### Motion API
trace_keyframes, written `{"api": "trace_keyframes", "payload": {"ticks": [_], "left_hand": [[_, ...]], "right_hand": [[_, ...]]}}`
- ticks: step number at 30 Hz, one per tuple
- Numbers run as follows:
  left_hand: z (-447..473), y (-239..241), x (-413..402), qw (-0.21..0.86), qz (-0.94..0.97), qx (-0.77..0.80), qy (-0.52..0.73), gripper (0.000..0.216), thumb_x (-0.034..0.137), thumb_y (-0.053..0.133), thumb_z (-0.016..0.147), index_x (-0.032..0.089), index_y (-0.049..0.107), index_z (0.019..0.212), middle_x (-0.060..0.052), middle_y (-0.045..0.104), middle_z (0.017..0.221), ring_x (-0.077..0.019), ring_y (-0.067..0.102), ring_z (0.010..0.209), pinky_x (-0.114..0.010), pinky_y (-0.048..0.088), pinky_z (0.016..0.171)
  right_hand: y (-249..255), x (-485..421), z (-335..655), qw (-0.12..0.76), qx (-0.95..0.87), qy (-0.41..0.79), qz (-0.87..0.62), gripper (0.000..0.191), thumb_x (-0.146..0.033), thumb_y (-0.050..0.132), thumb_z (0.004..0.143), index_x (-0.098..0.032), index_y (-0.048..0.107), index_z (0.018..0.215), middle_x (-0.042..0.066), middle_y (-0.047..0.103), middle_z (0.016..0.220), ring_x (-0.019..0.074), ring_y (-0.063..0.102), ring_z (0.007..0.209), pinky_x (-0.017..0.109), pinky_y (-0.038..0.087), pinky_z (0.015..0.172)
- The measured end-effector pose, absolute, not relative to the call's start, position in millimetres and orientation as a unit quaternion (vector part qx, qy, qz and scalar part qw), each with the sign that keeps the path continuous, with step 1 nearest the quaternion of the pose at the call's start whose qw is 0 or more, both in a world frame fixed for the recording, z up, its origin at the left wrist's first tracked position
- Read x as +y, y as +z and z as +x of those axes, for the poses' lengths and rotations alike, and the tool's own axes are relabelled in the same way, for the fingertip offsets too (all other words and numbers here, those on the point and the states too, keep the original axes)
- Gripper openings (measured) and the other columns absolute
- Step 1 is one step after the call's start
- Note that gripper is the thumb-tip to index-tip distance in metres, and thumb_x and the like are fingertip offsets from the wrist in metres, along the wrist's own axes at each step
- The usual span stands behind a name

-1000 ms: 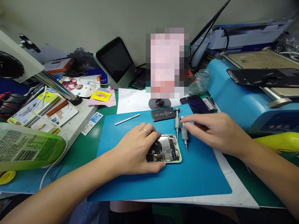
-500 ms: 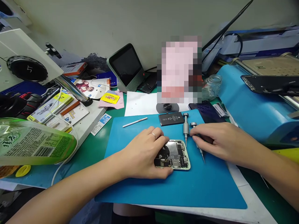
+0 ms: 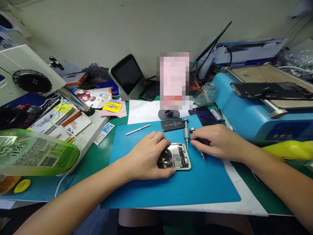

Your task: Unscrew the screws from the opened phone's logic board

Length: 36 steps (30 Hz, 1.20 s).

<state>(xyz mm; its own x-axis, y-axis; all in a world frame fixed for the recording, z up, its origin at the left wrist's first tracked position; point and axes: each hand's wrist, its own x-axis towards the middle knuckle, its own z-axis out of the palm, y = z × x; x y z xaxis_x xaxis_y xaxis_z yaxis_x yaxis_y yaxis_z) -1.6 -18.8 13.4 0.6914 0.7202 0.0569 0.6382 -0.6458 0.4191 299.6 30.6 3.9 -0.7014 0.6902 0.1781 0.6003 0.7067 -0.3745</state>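
Observation:
An opened phone [image 3: 178,156] with its circuit boards showing lies on a blue work mat [image 3: 195,186]. My left hand [image 3: 146,157] rests on the phone's left part, fingers curled over it, a ring on one finger. My right hand [image 3: 215,141] lies on the mat just right of the phone, fingers closed round a grey screwdriver [image 3: 201,153] whose tip sticks out toward me. A second grey screwdriver [image 3: 186,131] lies loose between the hands, beside a black battery [image 3: 172,124].
A white stick [image 3: 138,129] lies at the mat's far left. Behind are a small screen device [image 3: 127,76], a glass jar [image 3: 206,93] and white paper [image 3: 141,111]. A blue machine [image 3: 246,111] carrying a black phone screen [image 3: 270,90] stands right. A green bottle [image 3: 36,151] and a microscope arm [image 3: 29,73] fill the left.
My right hand closed on one of the two screwdrivers and turned it off to the right, tip toward me. My left hand stayed on the phone. The camera shifted.

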Motion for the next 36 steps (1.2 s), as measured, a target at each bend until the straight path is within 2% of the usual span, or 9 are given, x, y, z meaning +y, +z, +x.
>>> {"api": "trace_keyframes", "payload": {"ticks": [6, 9, 11, 13, 15, 17, 19, 30, 36], "left_hand": [[2, 24, -17, 0.184, 0.897, 0.394, 0.082, 0.066, 0.060, 0.087, 0.084, 0.017, 0.068, 0.130, -0.013, 0.067, 0.124, -0.0329, 0.065, 0.113, -0.050, 0.057, 0.104], [-13, 33, -26, 0.188, 0.889, 0.409, 0.083, 0.088, 0.069, 0.090, 0.079, 0.018, 0.063, 0.146, -0.017, 0.066, 0.143, -0.0377, 0.064, 0.129, -0.054, 0.053, 0.114], [-29, 36, -40, 0.190, 0.872, 0.441, 0.098, 0.092, 0.068, 0.087, 0.082, 0.019, 0.058, 0.154, -0.019, 0.060, 0.156, -0.0400, 0.058, 0.144, -0.056, 0.050, 0.120], [-45, 34, -56, 0.188, 0.844, 0.488, 0.122, 0.084, 0.062, 0.081, 0.091, 0.020, 0.055, 0.159, -0.020, 0.056, 0.161, -0.0394, 0.054, 0.151, -0.055, 0.051, 0.121], [-56, 26, -71, 0.185, 0.812, 0.533, 0.151, 0.079, 0.055, 0.077, 0.096, 0.020, 0.051, 0.162, -0.021, 0.056, 0.161, -0.0383, 0.054, 0.151, -0.056, 0.053, 0.119], [-59, 15, -80, 0.184, 0.791, 0.556, 0.175, 0.079, 0.048, 0.080, 0.094, 0.021, 0.051, 0.162, -0.018, 0.060, 0.160, -0.0376, 0.054, 0.151, -0.058, 0.052, 0.121], [-58, 6, -84, 0.184, 0.781, 0.565, 0.194, 0.073, 0.045, 0.080, 0.095, 0.022, 0.054, 0.159, -0.016, 0.061, 0.160, -0.0364, 0.053, 0.151, -0.059, 0.048, 0.124], [-52, 0, -89, 0.168, 0.784, 0.549, 0.237, 0.063, 0.042, 0.083, 0.095, 0.024, 0.062, 0.152, -0.011, 0.069, 0.153, -0.0342, 0.057, 0.143, -0.057, 0.050, 0.122], [-50, -12, -85, 0.155, 0.784, 0.550, 0.242, 0.060, 0.037, 0.084, 0.094, 0.026, 0.065, 0.150, -0.008, 0.072, 0.149, -0.0345, 0.058, 0.141, -0.054, 0.051, 0.120]], "right_hand": [[22, 22, 286, 0.113, -0.904, 0.124, -0.394, 0.029, -0.039, 0.053, 0.102, -0.024, 0.069, 0.083, 0.005, 0.075, 0.078, 0.0193, 0.065, 0.067, 0.032, 0.039, 0.064], [33, 8, 282, 0.099, -0.888, 0.125, -0.432, 0.021, -0.037, 0.057, 0.099, -0.024, 0.070, 0.088, 0.006, 0.076, 0.082, 0.0204, 0.067, 0.071, 0.032, 0.039, 0.062], [34, -4, 281, 0.100, -0.870, 0.124, -0.468, 0.016, -0.034, 0.061, 0.097, -0.023, 0.069, 0.089, 0.004, 0.074, 0.079, 0.0197, 0.064, 0.070, 0.032, 0.039, 0.061], [29, -17, 281, 0.106, -0.846, 0.127, -0.507, 0.017, -0.036, 0.064, 0.100, -0.022, 0.070, 0.094, 0.002, 0.070, 0.079, 0.0172, 0.061, 0.069, 0.031, 0.044, 0.063], [19, -28, 282, 0.117, -0.822, 0.142, -0.539, 0.027, -0.045, 0.067, 0.105, -0.019, 0.071, 0.109, 0.003, 0.073, 0.097, 0.0154, 0.067, 0.081, 0.033, 0.059, 0.075], [8, -37, 282, 0.138, -0.800, 0.160, -0.561, 0.036, -0.047, 0.069, 0.106, -0.019, 0.070, 0.127, 0.008, 0.074, 0.125, 0.0199, 0.073, 0.104, 0.041, 0.065, 0.091], [0, -42, 282, 0.165, -0.783, 0.173, -0.574, 0.039, -0.046, 0.070, 0.105, -0.021, 0.068, 0.135, 0.010, 0.071, 0.137, 0.0234, 0.072, 0.116, 0.046, 0.065, 0.099], [-14, -39, 295, 0.382, -0.706, 0.201, -0.561, 0.043, -0.045, 0.071, 0.105, -0.020, 0.066, 0.139, 0.011, 0.069, 0.141, 0.0251, 0.071, 0.120, 0.049, 0.064, 0.101], [-31, -30, 296, 0.450, -0.700, 0.155, -0.533, 0.043, -0.045, 0.070, 0.105, -0.020, 0.066, 0.139, 0.012, 0.069, 0.142, 0.0252, 0.071, 0.121, 0.049, 0.064, 0.102]]}}
